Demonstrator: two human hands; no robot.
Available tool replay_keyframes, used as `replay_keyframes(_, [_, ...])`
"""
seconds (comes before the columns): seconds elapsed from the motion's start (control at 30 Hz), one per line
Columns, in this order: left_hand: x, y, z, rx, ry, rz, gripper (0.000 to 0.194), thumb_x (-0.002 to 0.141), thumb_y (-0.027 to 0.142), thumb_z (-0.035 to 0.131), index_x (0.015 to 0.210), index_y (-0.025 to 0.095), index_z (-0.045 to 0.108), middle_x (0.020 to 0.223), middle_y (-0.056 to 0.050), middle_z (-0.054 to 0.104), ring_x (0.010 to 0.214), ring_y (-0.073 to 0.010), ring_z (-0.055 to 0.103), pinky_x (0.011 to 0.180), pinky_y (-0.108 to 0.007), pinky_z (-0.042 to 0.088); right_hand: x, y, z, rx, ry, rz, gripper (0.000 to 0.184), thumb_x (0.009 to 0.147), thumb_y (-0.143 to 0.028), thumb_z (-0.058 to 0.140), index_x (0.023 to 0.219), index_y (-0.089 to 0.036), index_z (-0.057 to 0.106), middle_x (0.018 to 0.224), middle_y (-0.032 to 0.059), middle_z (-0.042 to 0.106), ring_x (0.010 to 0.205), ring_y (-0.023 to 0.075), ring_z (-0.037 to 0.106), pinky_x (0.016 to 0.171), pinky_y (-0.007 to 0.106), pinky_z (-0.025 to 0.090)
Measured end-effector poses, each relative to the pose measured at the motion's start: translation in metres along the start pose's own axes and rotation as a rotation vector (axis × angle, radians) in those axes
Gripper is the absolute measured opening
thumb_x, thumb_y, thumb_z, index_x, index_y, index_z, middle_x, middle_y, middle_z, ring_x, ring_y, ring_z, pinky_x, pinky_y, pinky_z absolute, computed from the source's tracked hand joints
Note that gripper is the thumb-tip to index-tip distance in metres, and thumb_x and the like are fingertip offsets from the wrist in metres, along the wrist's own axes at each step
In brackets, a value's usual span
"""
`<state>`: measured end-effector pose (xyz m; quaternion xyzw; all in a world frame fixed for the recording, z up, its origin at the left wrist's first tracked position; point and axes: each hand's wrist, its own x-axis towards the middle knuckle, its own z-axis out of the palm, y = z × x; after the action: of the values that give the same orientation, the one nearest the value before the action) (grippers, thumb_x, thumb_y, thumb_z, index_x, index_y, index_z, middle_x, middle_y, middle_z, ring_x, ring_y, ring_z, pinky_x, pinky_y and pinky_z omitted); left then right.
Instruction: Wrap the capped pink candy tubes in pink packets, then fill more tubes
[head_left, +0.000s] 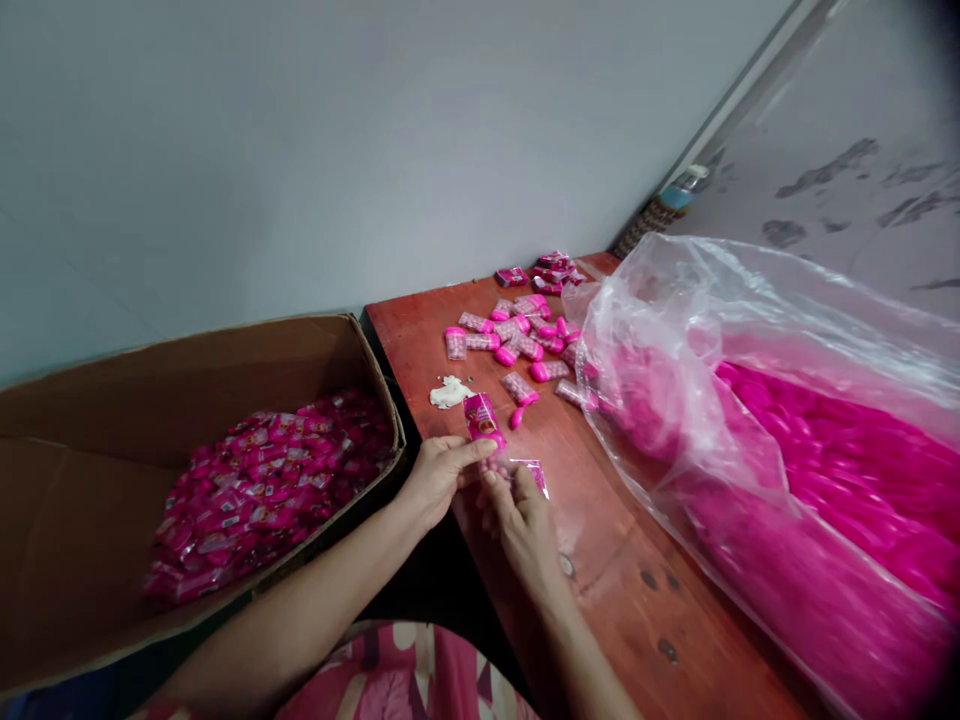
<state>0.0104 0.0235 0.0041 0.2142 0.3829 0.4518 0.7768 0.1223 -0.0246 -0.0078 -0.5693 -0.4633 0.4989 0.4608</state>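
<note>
My left hand (437,474) pinches a small pink packet (482,420) at the near edge of the reddish wooden table (622,560). My right hand (521,520) sits right beside it, fingers on a small clear tube of pink candies (499,466) and a pink wrapper (534,472) lying on the table. Both hands meet over the table's left edge.
A cardboard box (90,470) at left holds several wrapped pink packets (262,490). A big clear plastic bag (787,450) of pink items fills the right. Several loose pink tubes (517,340) and a white scrap (450,392) lie farther back. A grey wall stands behind.
</note>
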Motion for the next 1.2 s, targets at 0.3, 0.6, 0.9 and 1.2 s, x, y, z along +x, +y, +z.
replay_keyframes(0.3, [-0.001,-0.004,0.002,-0.018,-0.044,-0.017,0.023,0.063,0.028,0.071,0.063,0.007,0.061,0.058,-0.006,0.062,0.049,-0.0119,0.057,0.047,-0.022,0.047,0.000,0.000,0.000,-0.054,0.005,0.005,0.024,0.080,-0.042,0.052,0.074,-0.020,0.051,0.054,-0.0035,0.051,0.042,0.0090,0.045,0.038,0.019,0.033])
replay_keyframes(0.6, [-0.009,0.001,0.002,0.011,-0.141,-0.062,0.028,0.060,0.032,0.073,0.058,0.007,0.061,0.048,-0.004,0.057,0.039,-0.0107,0.051,0.039,-0.023,0.042,-0.006,-0.001,0.004,0.297,-0.203,0.146,0.028,0.085,-0.046,0.041,0.075,-0.020,0.046,0.048,-0.0061,0.044,0.031,0.0062,0.033,0.030,0.018,0.022])
replay_keyframes(0.9, [-0.015,-0.010,0.002,0.181,0.013,0.040,0.031,0.060,0.037,0.072,0.061,0.008,0.062,0.049,-0.004,0.059,0.038,-0.0119,0.053,0.039,-0.022,0.041,-0.007,0.002,0.003,0.234,-0.129,0.144,0.030,0.080,-0.048,0.049,0.071,-0.019,0.048,0.049,-0.0049,0.047,0.034,0.0060,0.035,0.032,0.017,0.022])
replay_keyframes(1.2, [-0.021,-0.011,0.006,0.043,-0.044,0.040,0.033,0.066,0.043,0.066,0.065,0.010,0.058,0.052,-0.002,0.057,0.038,-0.0110,0.051,0.035,-0.022,0.041,-0.010,0.001,-0.001,0.144,-0.182,0.132,0.030,0.082,-0.048,0.047,0.073,-0.019,0.048,0.051,-0.0049,0.049,0.035,0.0075,0.040,0.033,0.018,0.028])
